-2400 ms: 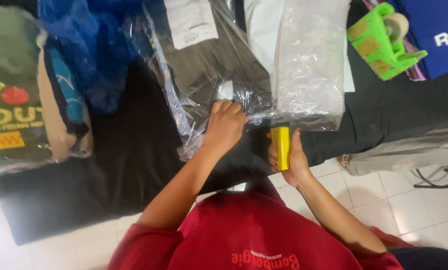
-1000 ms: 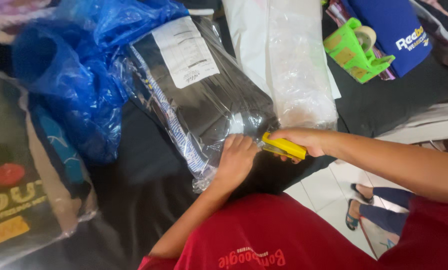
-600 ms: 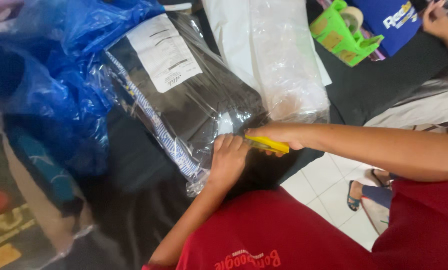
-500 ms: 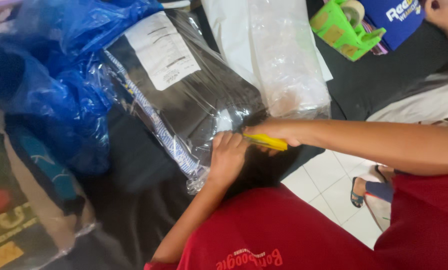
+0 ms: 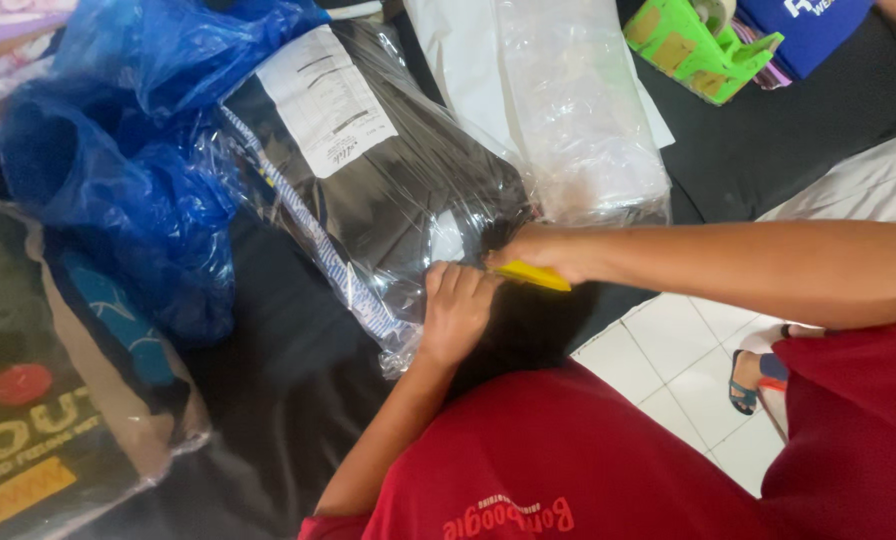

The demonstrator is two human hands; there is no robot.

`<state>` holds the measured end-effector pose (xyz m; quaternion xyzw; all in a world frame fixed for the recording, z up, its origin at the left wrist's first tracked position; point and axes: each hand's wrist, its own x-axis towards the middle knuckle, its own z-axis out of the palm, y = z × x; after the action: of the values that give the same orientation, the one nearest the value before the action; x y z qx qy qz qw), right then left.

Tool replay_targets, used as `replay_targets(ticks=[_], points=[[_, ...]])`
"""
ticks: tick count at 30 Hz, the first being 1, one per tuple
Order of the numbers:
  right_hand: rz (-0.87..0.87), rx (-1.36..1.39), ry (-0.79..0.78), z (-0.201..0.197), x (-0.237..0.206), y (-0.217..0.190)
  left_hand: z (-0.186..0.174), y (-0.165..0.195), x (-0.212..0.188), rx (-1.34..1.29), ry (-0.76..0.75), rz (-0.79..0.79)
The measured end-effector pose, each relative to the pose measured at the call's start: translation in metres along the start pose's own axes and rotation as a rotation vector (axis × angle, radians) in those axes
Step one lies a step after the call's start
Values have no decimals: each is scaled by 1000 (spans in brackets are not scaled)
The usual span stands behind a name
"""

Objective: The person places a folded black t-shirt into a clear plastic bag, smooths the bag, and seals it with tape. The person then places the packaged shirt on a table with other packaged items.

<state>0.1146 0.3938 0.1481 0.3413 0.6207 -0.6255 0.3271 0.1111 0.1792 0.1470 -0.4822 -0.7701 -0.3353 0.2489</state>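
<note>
A yellow cutter (image 5: 534, 275) is gripped in the right hand (image 5: 543, 250), just beside the left hand (image 5: 456, 310), which is pressed, fingers curled, on the near edge of a clear-wrapped black parcel (image 5: 388, 190). Blue plastic bags (image 5: 138, 170) are seen left of the hands, a green tape dispenser (image 5: 698, 50) far beyond the right.

Yellow tool (image 5: 534, 275) mostly hidden under right hand (image 5: 538, 250); green dispenser (image 5: 703, 45) cut off at top edge.

Red short-sleeved shirt (dark lettering on the chest), forearms bare
</note>
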Motion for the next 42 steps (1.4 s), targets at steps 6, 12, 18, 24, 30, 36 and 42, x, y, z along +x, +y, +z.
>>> replay_targets(ticks=[6, 12, 18, 24, 30, 36, 42], points=[[-365, 135, 119, 12, -12, 30, -20, 0, -1, -95, 45, -73], [-355, 230, 64, 2, -13, 36, -44, 8, 3, -10, -104, -148], [-329, 262, 50, 5, -21, 30, -38, 2, 6, -13, -107, -153], [-18, 147, -15, 7, -63, 22, -27, -1, 2, -68, -34, -161], [-56, 212, -24, 26, -66, 18, -22, -3, 0, -59, -12, -110], [-27, 209, -55, 24, -46, 5, -22, -6, -6, -51, -67, -81], [-135, 319, -116, 26, -23, 18, -19, -13, -11, -76, -72, -34]])
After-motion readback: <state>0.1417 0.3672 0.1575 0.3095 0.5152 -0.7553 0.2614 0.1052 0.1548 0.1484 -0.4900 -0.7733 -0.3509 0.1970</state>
